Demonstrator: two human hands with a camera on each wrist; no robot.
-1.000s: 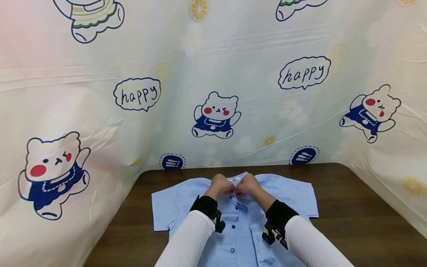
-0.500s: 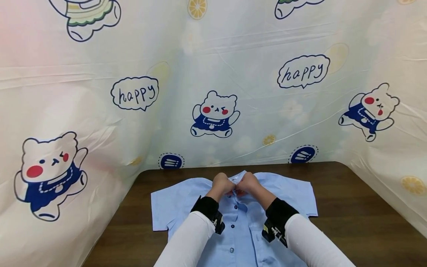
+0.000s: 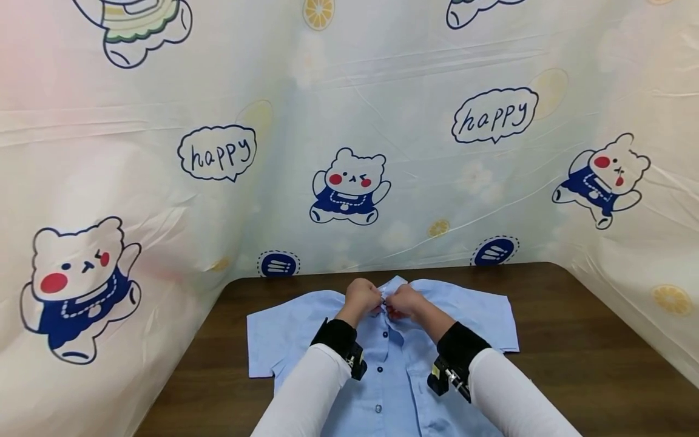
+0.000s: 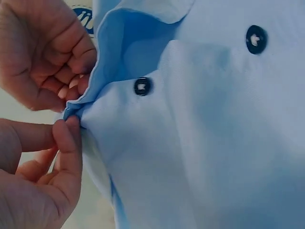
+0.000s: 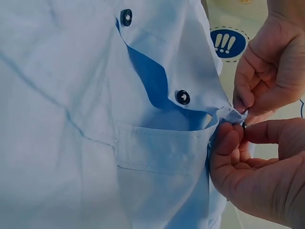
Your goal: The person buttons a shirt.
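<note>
A light blue short-sleeved shirt lies front up, its collar towards the far side. Close together just below the collar, both hands pinch the front edges. My left hand holds the cloth between thumb and fingertips, as its wrist view shows with the hand at lower left. My right hand pinches the other front edge; in the right wrist view this hand is at lower right. A small dark spot, perhaps a button, shows between the fingertips. Lower down, dark buttons sit on the front strip.
The shirt rests on a dark brown wooden table. A pale curtain printed with bears and lemon slices hangs behind and at both sides. A chest pocket is on the shirt's right-hand side. Black straps with cameras circle both wrists.
The fingertips have shifted slightly towards the collar and parted a little, and a dark spot now shows between them. Both hands keep their pinch on the shirt. The head view has drifted slightly.
</note>
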